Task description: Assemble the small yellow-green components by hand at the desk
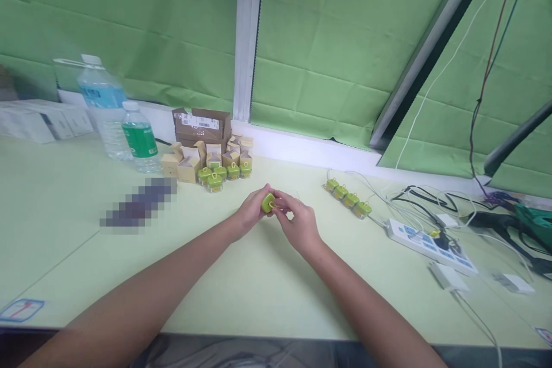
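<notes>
Above the middle of the table, my left hand (251, 209) is closed around a small green-lidded container (268, 202). The fingers of my right hand (297, 218) pinch the small yellow loop on its lid. Left of my hands stands a cluster of similar green-lidded containers (214, 181) with clear lower parts and loops on top. To the right, a slanting row of several more such containers (351, 200) sits on the table. Small open cardboard boxes (190, 165) stand behind the left cluster.
A larger brown carton (202, 126) is behind the small boxes. Two water bottles (141, 141) stand left of them, near a blurred-out item (140, 204). At right lie a white power strip (426, 246), tangled cables and a white adapter (448, 277). White boxes (43, 119) sit far left.
</notes>
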Demonstrator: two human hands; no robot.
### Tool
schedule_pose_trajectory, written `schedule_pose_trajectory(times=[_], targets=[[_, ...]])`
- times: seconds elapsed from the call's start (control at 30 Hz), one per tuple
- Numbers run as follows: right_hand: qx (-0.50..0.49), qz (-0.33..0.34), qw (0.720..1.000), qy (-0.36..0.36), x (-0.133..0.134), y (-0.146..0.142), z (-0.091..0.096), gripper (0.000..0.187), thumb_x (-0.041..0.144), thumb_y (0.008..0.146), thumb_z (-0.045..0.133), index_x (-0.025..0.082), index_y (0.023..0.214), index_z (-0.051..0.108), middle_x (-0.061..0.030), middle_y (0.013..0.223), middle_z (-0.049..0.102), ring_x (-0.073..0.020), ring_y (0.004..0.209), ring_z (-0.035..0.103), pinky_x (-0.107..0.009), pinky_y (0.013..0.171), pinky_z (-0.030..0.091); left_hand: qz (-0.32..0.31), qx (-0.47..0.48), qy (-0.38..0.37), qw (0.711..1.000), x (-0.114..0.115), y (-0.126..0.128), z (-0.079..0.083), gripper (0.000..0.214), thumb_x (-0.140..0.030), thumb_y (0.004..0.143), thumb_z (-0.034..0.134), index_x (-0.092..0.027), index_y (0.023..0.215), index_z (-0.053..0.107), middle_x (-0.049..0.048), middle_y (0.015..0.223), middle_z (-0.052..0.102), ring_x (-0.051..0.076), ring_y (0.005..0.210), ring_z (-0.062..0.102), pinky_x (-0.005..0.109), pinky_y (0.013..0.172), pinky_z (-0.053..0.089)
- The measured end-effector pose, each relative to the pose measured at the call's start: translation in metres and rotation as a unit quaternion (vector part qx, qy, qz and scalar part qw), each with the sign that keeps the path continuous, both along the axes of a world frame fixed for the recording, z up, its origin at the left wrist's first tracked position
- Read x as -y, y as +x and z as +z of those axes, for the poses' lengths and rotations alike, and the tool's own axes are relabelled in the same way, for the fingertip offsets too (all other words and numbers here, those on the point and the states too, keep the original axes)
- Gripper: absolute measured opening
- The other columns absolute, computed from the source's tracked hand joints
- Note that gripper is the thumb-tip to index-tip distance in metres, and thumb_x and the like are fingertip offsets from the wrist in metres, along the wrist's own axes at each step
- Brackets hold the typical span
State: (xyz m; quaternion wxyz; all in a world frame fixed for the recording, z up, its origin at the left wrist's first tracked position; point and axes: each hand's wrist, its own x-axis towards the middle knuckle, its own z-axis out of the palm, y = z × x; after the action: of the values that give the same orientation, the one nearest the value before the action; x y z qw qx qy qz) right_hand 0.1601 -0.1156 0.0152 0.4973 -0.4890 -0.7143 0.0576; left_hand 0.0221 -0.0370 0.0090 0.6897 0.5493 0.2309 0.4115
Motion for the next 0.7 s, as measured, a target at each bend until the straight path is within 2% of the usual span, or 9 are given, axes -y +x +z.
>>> schedule_pose_trajectory(times=[0.3,0.5,0.7], targets=[[0.007,-0.005,1.000,-0.003,-0.0045,0.0004,-0.0070,0.051,0.012,0.086,0.059,0.032,0.133,0.055,-0.0025,0.110,0.073,-0.0202,0.091,0.071,-0.037,0.083,0.060,0.056,-0.047,0.125,0.989,0.0045,0.0005,0.0033,0.039,-0.053,0.092,0.050,-0.016,0.084,0.062,0.0005,0.072,0.057,0.012,0.061,0.049,0.025,0.056,0.040],[-0.019,-0.010,1.000,-0.015,-0.0056,0.0008,-0.0078,0.044,0.014,0.086,0.059,0.029,0.128,0.060,-0.0021,0.101,0.074,-0.0188,0.087,0.072,-0.035,0.083,0.060,0.074,-0.042,0.161,0.983,0.0052,0.0028,-0.0018,0.037,-0.050,0.094,0.047,-0.016,0.089,0.062,0.0022,0.077,0.058,0.013,0.065,0.050,0.025,0.056,0.040],[-0.037,-0.025,0.999,-0.018,-0.0042,-0.0019,-0.0055,0.039,0.015,0.084,0.058,0.026,0.121,0.064,-0.0018,0.096,0.074,-0.0164,0.079,0.071,-0.033,0.079,0.060,0.082,-0.062,0.176,0.979,0.0105,0.0035,0.0003,0.035,-0.049,0.094,0.048,-0.017,0.086,0.062,0.0007,0.074,0.057,0.013,0.063,0.048,0.026,0.058,0.040]])
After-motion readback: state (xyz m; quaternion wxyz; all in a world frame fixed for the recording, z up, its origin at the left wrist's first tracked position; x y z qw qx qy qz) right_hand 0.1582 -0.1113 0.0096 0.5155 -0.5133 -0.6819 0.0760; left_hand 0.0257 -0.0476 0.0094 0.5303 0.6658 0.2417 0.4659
